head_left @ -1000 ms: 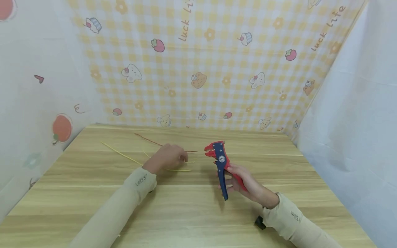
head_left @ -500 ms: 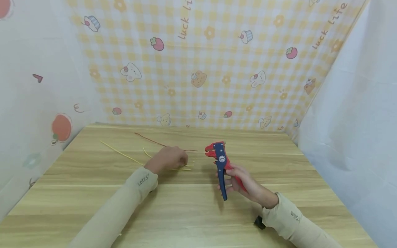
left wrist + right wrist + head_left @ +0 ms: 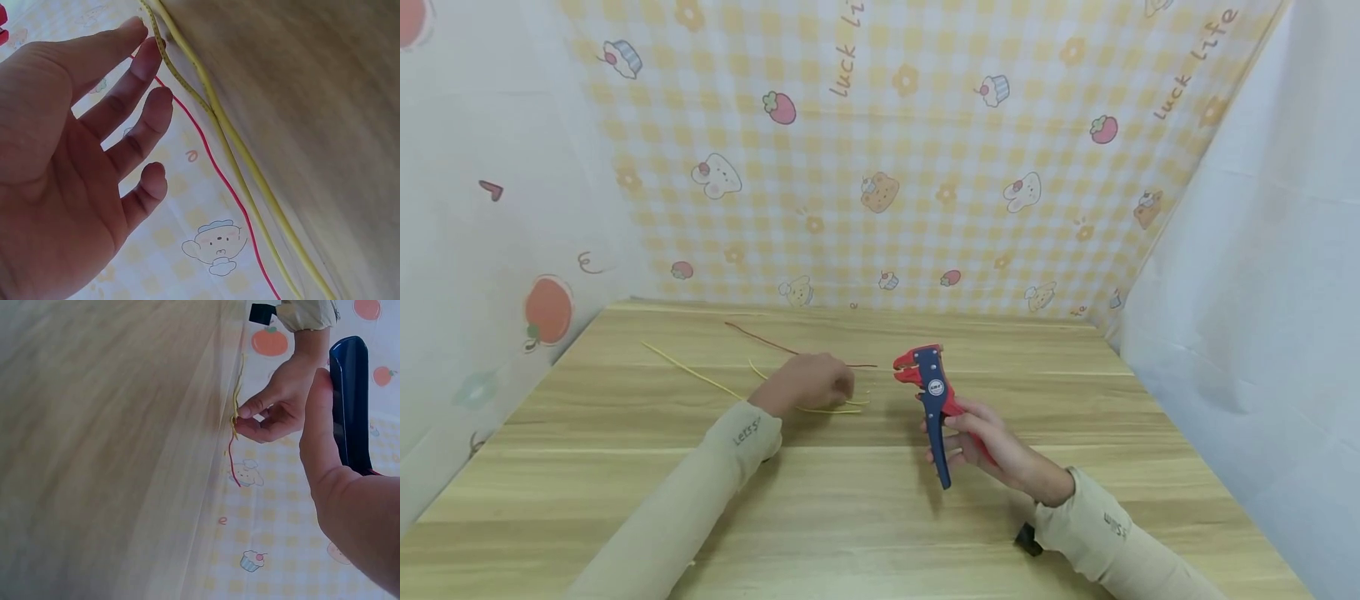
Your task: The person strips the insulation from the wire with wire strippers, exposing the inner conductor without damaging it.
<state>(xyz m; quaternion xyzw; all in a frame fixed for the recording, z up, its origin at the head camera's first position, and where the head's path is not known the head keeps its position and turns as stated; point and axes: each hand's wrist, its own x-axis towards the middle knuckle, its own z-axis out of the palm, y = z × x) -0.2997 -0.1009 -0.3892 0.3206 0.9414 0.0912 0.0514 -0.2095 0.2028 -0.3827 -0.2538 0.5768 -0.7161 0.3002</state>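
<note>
My left hand (image 3: 812,383) is low over the table, thumb and forefinger pinching a thin yellow wire (image 3: 181,81); its other fingers are loosely bent. Alongside lies a longer, thicker yellow wire (image 3: 692,372), and behind the hand a red wire (image 3: 763,338) stretches across the wood. My right hand (image 3: 992,442) holds a red and blue wire stripper (image 3: 936,387) by its handles, with the head pointing up and the notched mouth towards the left. In the right wrist view only its blue handle (image 3: 353,400) shows clearly.
Tiny pale bits (image 3: 868,392) lie right of the left hand. A wood-grain table (image 3: 850,517) spreads under everything. A checked cloth (image 3: 910,150) hangs behind, with white cloths at both sides. A small black object (image 3: 1028,539) sits at the right cuff.
My left hand has shifted slightly towards me, and the thin yellow wire's right end has come nearer the longer yellow wire. The stripper has dipped slightly in my right hand.
</note>
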